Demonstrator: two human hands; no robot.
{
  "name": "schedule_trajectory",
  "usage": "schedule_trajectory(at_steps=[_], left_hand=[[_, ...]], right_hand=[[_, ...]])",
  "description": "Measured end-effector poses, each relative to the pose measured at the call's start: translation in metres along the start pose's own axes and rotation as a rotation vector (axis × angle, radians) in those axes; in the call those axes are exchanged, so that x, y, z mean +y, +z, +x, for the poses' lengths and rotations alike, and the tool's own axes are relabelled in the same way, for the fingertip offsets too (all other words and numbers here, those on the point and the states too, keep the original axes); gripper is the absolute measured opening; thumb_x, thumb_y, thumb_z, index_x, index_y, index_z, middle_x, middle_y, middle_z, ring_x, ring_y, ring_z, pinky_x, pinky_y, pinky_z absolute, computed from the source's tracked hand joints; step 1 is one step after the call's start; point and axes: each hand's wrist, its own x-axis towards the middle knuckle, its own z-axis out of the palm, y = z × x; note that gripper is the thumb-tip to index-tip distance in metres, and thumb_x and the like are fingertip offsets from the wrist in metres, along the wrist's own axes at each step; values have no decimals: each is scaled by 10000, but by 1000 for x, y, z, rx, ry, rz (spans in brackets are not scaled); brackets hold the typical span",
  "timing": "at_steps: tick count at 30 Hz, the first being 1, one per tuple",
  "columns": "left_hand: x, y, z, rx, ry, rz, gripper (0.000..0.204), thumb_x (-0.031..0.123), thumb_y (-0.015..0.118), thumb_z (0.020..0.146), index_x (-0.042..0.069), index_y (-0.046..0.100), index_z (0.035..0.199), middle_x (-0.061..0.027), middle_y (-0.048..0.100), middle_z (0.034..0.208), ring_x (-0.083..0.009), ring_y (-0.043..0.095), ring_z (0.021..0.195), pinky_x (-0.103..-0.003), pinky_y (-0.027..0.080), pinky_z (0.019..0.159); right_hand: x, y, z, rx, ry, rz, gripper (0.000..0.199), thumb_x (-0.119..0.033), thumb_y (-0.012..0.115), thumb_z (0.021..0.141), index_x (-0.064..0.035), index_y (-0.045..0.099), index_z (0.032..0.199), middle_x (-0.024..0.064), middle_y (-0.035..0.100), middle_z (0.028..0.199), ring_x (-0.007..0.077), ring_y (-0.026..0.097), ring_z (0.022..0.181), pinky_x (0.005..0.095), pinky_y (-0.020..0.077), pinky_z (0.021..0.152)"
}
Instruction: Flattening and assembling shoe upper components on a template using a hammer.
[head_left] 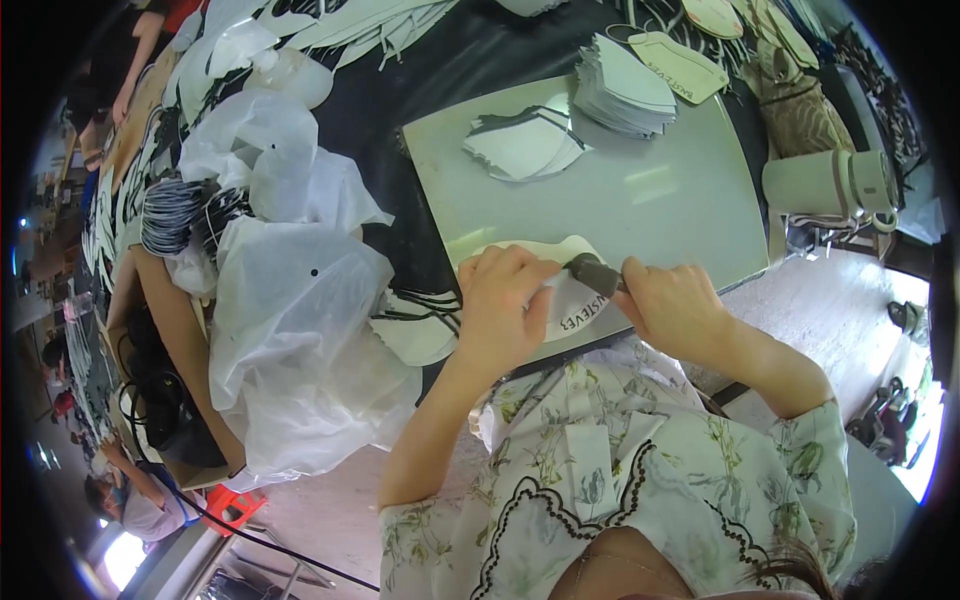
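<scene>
A curved white shoe-upper piece (568,300) with dark printing lies at the near edge of the pale green board (690,215). My left hand (508,300) is closed on its left side, with bent fingers near its upper edge and the thumb toward the middle. Wrapped around the handle of a dark-headed hammer (594,272), my right hand (672,308) keeps the head over the piece, close to the left fingertips. Whether the head touches the piece, I cannot tell. Farther up the board are a loose group of white pieces (525,145) and a taller stack (625,90).
White pieces with black straps (415,335) lie left of my left hand. Clear plastic bags (300,300) and an open cardboard box (180,350) stand farther left. A pale green tumbler (815,185) is beyond the board's right edge. Other people are at the far left.
</scene>
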Motion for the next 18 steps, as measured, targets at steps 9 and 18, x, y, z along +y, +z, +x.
schedule_trajectory(at_steps=[9,18], left_hand=[[-15,11,-3,119,424,334,352,64,701,710,124,688,1057,-4,590,972,-219,557,903,-452,370,954],[-12,6,4,55,412,299,385,55,700,710,137,688,1086,-8,593,1005,-216,560,949,-490,380,990]], right_hand=[[3,1,-2,58,0,-6,372,-336,545,1006,-6,504,839,130,587,556,357,596,471,448,475,460],[11,0,-1,100,-14,-23,368,-330,551,1001,-10,504,827,122,567,528,346,590,457,431,469,440]])
